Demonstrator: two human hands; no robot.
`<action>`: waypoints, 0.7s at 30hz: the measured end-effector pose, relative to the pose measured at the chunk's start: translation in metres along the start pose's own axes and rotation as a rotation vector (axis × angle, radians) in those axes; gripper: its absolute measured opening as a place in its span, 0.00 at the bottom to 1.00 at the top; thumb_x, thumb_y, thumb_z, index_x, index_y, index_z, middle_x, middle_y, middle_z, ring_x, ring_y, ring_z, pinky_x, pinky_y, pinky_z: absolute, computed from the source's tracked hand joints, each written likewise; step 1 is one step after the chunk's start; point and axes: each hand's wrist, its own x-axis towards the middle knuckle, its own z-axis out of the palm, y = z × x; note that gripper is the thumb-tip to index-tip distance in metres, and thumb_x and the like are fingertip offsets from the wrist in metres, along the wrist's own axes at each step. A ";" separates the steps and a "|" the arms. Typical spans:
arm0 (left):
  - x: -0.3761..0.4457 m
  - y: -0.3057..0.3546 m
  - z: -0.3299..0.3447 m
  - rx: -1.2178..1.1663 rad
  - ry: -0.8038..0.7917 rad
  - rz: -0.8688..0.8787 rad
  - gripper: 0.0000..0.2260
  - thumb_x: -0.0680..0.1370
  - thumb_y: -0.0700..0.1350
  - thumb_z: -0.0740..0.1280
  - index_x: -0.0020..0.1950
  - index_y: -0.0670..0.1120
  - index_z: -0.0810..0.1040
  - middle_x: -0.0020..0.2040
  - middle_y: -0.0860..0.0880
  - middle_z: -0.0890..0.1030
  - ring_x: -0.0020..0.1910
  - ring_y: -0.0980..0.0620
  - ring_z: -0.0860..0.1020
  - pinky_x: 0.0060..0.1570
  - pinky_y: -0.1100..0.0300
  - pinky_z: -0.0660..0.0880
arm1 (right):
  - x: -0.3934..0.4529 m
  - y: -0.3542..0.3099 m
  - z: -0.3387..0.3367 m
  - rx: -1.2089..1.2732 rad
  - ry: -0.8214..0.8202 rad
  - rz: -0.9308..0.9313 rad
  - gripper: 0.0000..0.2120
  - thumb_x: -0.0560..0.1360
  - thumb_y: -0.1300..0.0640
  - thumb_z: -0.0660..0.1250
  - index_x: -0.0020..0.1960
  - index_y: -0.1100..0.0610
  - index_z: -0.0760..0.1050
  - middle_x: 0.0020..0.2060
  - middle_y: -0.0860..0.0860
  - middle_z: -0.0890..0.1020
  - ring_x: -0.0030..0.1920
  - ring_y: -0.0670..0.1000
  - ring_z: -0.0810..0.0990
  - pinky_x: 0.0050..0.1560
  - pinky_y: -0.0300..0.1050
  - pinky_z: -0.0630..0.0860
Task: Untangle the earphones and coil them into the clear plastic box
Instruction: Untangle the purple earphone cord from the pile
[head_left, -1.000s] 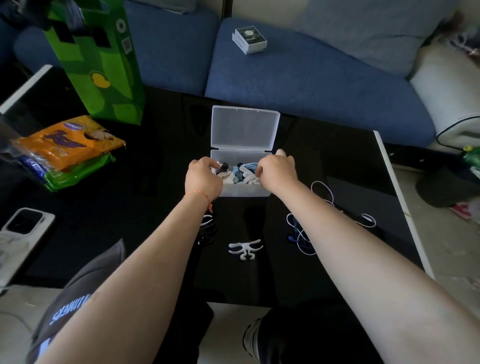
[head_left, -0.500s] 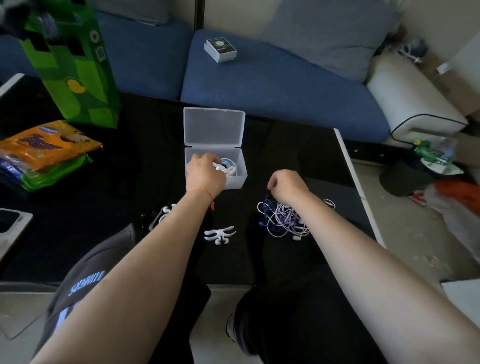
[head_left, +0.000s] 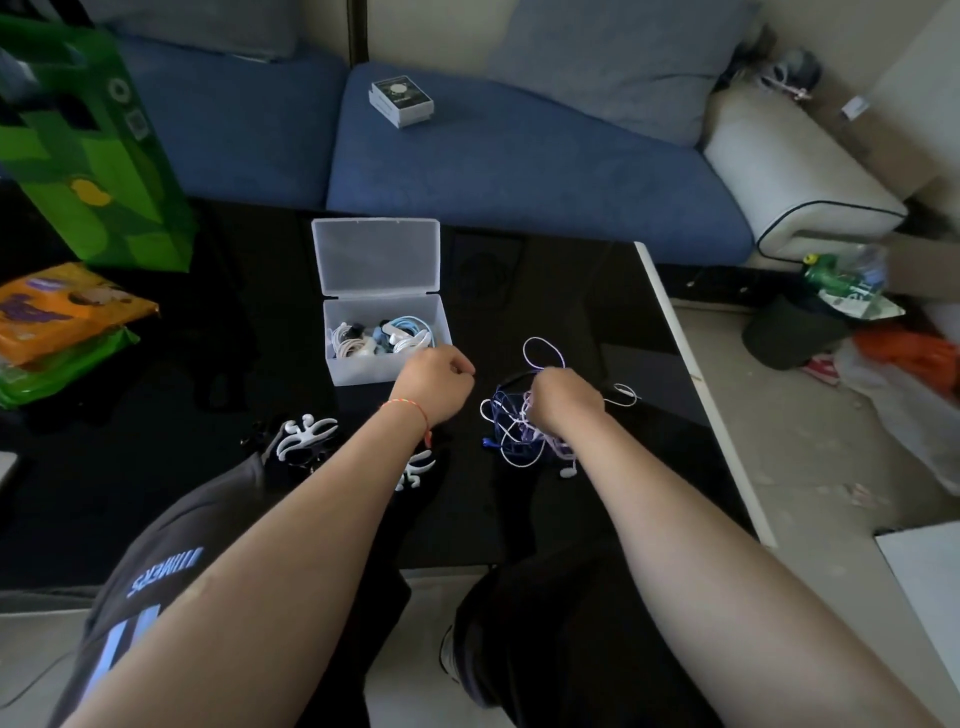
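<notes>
Likely a home living room: blue sofa (head_left: 519, 171) with a cushion (head_left: 613, 57) behind a glossy black tabletop (head_left: 571, 291), snack packets (head_left: 62, 317), green bag (head_left: 88, 150), cluttered floor (head_left: 831, 467).

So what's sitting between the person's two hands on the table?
Nothing: in the head view, only bare black table shows between the left hand and the right hand, which grips the tangled earphones.

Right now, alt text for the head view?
The right hand grips a tangled bundle of earphones on a black table, and the left hand, curled and empty, hovers near an open clear plastic box already holding coiled earphones.
</notes>
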 end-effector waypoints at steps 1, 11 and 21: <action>0.000 0.000 0.000 0.011 -0.017 0.004 0.09 0.77 0.38 0.64 0.54 0.45 0.82 0.53 0.47 0.82 0.50 0.51 0.77 0.51 0.63 0.71 | 0.002 0.001 -0.002 0.088 0.054 -0.035 0.04 0.78 0.58 0.66 0.49 0.57 0.80 0.42 0.52 0.81 0.41 0.54 0.81 0.42 0.46 0.78; -0.009 0.023 0.006 -0.174 -0.172 0.270 0.15 0.80 0.41 0.67 0.67 0.49 0.75 0.58 0.53 0.76 0.56 0.56 0.74 0.57 0.65 0.68 | -0.030 0.007 -0.049 0.708 0.117 -0.417 0.06 0.80 0.55 0.66 0.48 0.52 0.82 0.37 0.45 0.82 0.38 0.45 0.81 0.41 0.37 0.75; -0.007 0.007 0.019 -0.155 -0.054 0.097 0.05 0.79 0.44 0.68 0.51 0.52 0.82 0.41 0.53 0.82 0.38 0.57 0.78 0.39 0.66 0.72 | -0.036 0.029 -0.062 0.787 0.598 -0.415 0.06 0.80 0.56 0.67 0.48 0.53 0.82 0.41 0.42 0.82 0.41 0.38 0.78 0.42 0.27 0.70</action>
